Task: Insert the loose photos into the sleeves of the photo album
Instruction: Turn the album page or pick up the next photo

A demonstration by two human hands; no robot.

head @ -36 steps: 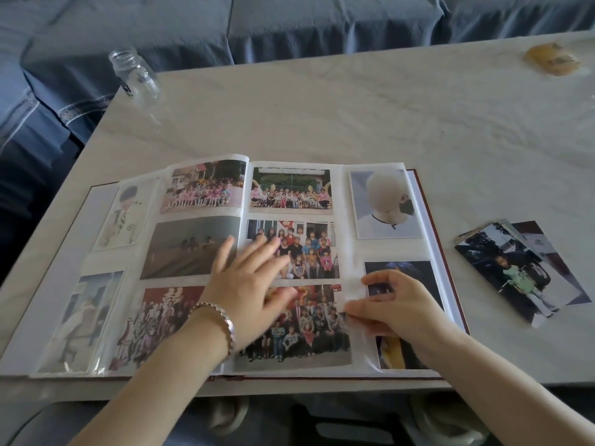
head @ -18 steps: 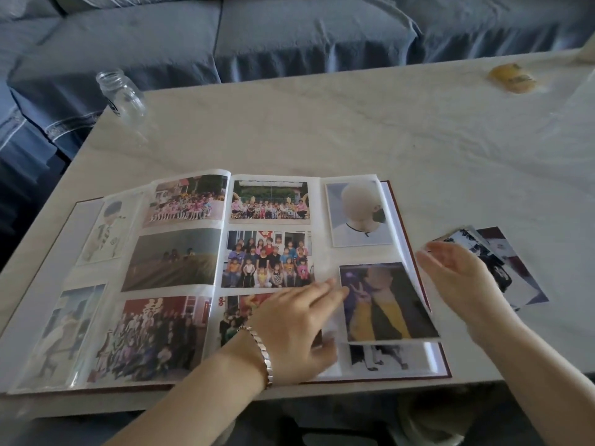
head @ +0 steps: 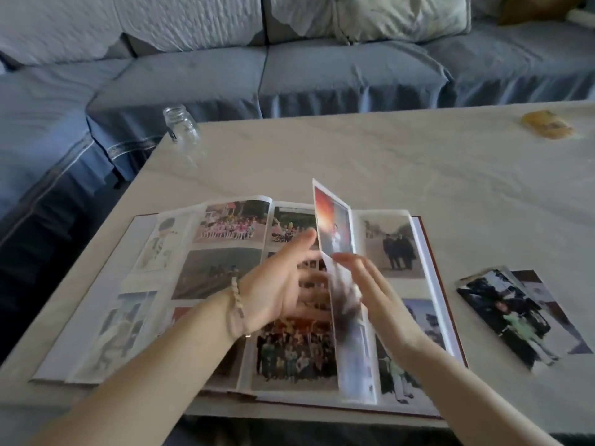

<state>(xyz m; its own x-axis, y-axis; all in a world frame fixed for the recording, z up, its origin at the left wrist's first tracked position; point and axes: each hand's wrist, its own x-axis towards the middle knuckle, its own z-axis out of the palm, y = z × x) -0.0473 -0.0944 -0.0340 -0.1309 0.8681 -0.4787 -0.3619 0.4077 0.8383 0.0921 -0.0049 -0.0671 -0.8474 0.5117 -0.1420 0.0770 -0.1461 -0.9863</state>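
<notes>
Plastic album page (head: pixel 333 220) upright | left hand (head: pixel 283 284), right hand (head: pixel 380 294) flanking | photos (head: pixel 512 313) beside

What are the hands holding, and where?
Nothing is gripped. An album page stands on edge between them. The right hand seems to touch its middle with straight fingers, and the left hand is open beside it.

Soft, dim daylight; the white marble-patterned table (head: pixel 418 162) is brightest near its far right corner. The left hand (head: pixel 283 284), right hand (head: pixel 373 294) and lifted album page (head: pixel 335 226) are motion-blurred.
</notes>
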